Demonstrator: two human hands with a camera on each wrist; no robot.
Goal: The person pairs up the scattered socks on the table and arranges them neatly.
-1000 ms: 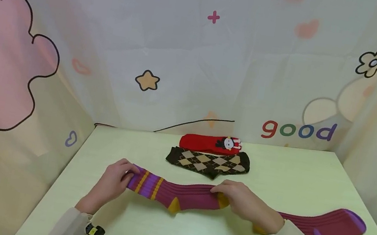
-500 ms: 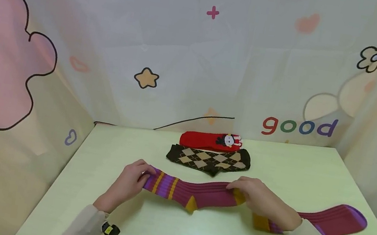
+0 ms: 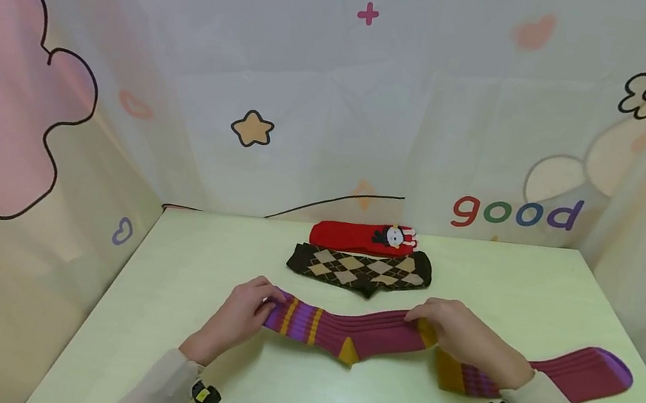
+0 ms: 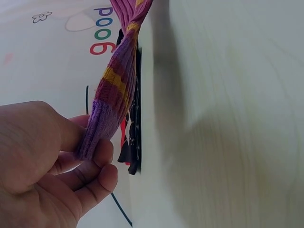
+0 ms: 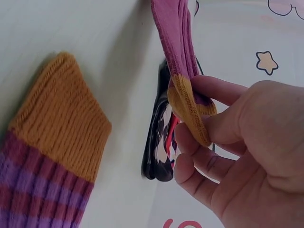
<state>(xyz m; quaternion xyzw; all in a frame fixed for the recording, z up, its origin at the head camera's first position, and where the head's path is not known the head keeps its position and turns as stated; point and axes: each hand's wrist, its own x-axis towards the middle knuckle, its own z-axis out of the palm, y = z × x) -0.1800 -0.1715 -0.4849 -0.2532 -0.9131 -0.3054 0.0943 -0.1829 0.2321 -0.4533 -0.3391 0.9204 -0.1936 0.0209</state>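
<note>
A maroon sock (image 3: 333,329) with a purple cuff, yellow stripes and a yellow heel and toe is stretched between both hands, held above the table. My left hand (image 3: 243,311) pinches its purple cuff (image 4: 102,118) between thumb and fingers. At the other end, my right hand (image 3: 455,331) pinches the yellow toe (image 5: 187,104). Under the right forearm lies a second maroon sock (image 3: 585,374) with a yellow cuff (image 5: 66,114), purple stripes and a purple toe. The forearm hides its middle in the head view.
Farther back on the pale table (image 3: 194,244) lie dark argyle socks (image 3: 350,269), and behind them red socks (image 3: 346,235) with a cartoon figure. A printed curtain (image 3: 316,86) encloses the back and sides.
Both hands have carried the stretched sock to the right, still gripping its two ends. More of the second sock's yellow cuff now shows. The head view has tilted slightly.
</note>
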